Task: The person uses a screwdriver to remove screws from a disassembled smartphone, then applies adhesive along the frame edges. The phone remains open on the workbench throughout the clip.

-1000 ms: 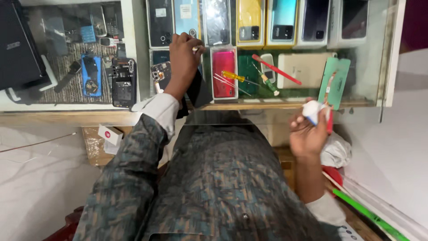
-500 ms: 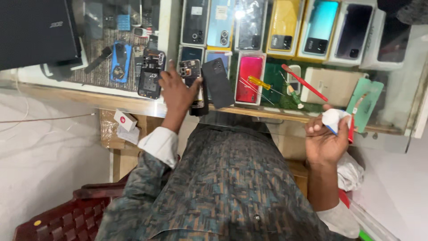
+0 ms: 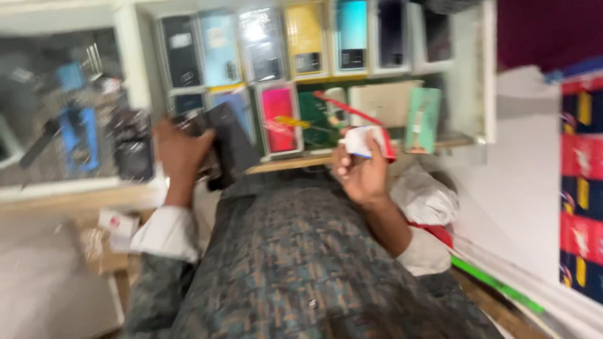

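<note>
To lift cleanly, the left hand (image 3: 179,150) keeps its fingers clamped on the dark phone (image 3: 231,143) at the worktop's (image 3: 286,164) front edge, while the right hand (image 3: 361,172) stays closed on the white wad (image 3: 359,140).

Phone boxes (image 3: 304,41) (yellow, blue, black) line the glass case (image 3: 468,75).

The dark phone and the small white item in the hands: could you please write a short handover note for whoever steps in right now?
Left hand: fingers closed around a dark phone, held up at the front edge of the glass display counter.
Right hand: raised at the counter edge, fingers gripping a small white item with a red part; the picture is too blurred to tell what it is.
Under the glass: boxed phones, a pink case, a yellow-handled screwdriver.
Done or left: blur hides the phone's state.
</note>
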The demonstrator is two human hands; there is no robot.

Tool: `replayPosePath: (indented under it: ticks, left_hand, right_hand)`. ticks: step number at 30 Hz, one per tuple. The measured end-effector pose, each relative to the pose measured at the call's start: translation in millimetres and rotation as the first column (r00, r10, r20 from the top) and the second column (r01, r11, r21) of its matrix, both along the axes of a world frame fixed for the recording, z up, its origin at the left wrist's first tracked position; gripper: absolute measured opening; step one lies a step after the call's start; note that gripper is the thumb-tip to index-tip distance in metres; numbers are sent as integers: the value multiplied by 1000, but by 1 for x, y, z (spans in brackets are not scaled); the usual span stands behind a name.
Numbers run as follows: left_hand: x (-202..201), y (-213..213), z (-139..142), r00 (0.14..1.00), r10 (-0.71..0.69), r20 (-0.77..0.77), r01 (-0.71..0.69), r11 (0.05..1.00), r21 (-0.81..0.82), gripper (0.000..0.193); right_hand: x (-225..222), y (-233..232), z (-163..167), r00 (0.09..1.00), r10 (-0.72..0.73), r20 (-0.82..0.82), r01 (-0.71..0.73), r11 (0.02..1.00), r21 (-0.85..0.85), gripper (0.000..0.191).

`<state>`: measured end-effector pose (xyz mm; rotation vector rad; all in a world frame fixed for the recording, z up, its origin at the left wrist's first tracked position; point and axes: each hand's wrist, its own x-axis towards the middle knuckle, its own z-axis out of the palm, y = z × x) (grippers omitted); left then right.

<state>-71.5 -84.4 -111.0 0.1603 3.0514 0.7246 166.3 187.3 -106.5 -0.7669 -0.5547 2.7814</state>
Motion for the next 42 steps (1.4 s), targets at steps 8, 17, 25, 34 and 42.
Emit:
replayPosePath:
  ticks: [8,17,25,34,42]
  left_hand:
    - [-37,-49,-6,899,-115,422,-312,507,803,52]
    - [-37,-27,60,747,-626,223,-419,-184,889,83]
    - [55,68,90,327,-945,-20,-916,-322,241,84]
    - [51,44,72,510,-860,-1,-808,-479,344,85]
    - [46,-4,96,576,-817,-19,-739,-531,414,97]
  right_hand:
    - [45,19,3,970,-240,-23,241,956,167,54]
    - [78,23,11,939,-336,-77,345,909,235,56]
    - [65,-1,8,961,-227,-156,252,952,172,57]
    - [-5,-70,37,959,106,-262,-13,943,334,58]
    - [-51,-119,67,986,92,-137,8,804,594,60]
